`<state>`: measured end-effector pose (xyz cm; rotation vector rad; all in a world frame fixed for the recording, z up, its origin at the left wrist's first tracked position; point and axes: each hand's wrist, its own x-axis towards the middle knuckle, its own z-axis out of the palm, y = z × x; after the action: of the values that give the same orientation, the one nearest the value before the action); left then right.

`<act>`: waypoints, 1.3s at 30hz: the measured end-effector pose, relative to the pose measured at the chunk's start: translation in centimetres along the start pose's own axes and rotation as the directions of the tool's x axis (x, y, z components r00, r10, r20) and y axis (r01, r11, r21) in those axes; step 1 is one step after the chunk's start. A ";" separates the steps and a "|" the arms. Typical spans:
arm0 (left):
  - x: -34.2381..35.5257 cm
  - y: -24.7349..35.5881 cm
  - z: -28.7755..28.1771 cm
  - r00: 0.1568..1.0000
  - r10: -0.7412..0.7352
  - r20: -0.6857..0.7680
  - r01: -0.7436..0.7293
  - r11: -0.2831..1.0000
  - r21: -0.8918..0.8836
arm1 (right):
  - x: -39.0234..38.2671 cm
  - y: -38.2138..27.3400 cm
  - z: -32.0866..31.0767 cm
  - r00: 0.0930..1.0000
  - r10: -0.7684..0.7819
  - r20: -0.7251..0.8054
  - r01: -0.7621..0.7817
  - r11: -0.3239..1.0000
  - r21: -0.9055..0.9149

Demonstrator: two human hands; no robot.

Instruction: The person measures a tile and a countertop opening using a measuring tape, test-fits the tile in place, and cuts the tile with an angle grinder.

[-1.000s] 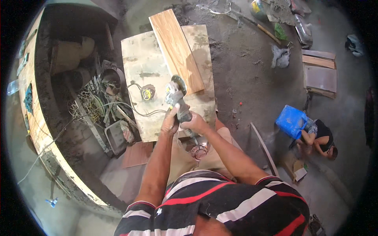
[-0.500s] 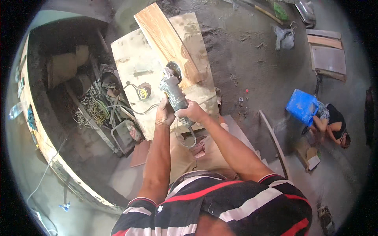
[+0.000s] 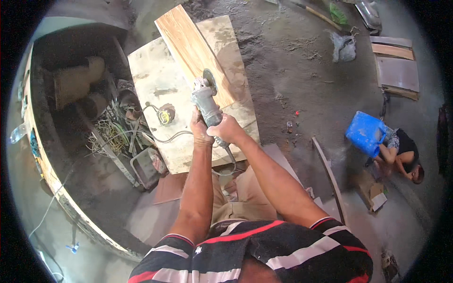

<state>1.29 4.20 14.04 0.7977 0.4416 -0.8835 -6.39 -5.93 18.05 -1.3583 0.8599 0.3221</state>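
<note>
An angle grinder (image 3: 206, 104) with a round disc is held in both my hands over a wood-grained plank (image 3: 186, 42). My left hand (image 3: 200, 126) wraps its body from the left side. On the rear grip, my right hand (image 3: 227, 129) is closed. The disc (image 3: 210, 81) is tilted by the plank's near right end; whether it touches the surface I cannot tell. Under the plank lies a pale, stained board (image 3: 146, 61). A yellow and black tape measure (image 3: 165, 114) rests on that board, left of the grinder, beside the grinder's dark cord (image 3: 172, 137).
At left is a curved counter (image 3: 71, 200) with cables (image 3: 106, 137) and scrap inside its hollow. To the right, a person (image 3: 405, 151) crouches beside a blue jerrycan (image 3: 365, 133). A long wooden strip (image 3: 330, 174) lies nearer me. Panels (image 3: 396, 68) lie at far right.
The grinder and both hands have shifted slightly, with the disc turned more on edge. The whole view has moved a little too. Both hands keep hold of the grinder.
</note>
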 end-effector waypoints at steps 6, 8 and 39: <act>0.7 -1.4 1.2 0.999 -0.027 -0.040 0.026 0.999 -0.033 | 1.6 2.7 -1.7 0.999 0.030 0.022 -0.031 0.999 0.032; 0.7 -1.7 1.4 0.999 -0.014 -0.032 0.013 0.999 -0.034 | 1.8 2.7 -2.4 0.999 -0.010 0.038 0.006 0.995 0.104; 9.5 -5.1 -0.3 0.992 -0.104 -0.078 0.126 0.625 0.771 | 8.2 8.8 -6.5 0.965 -0.088 -0.248 0.001 0.944 -0.329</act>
<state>2.55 -2.39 5.54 1.6017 0.1025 -1.2061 -9.04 -12.19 6.18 -1.7553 1.0223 0.2612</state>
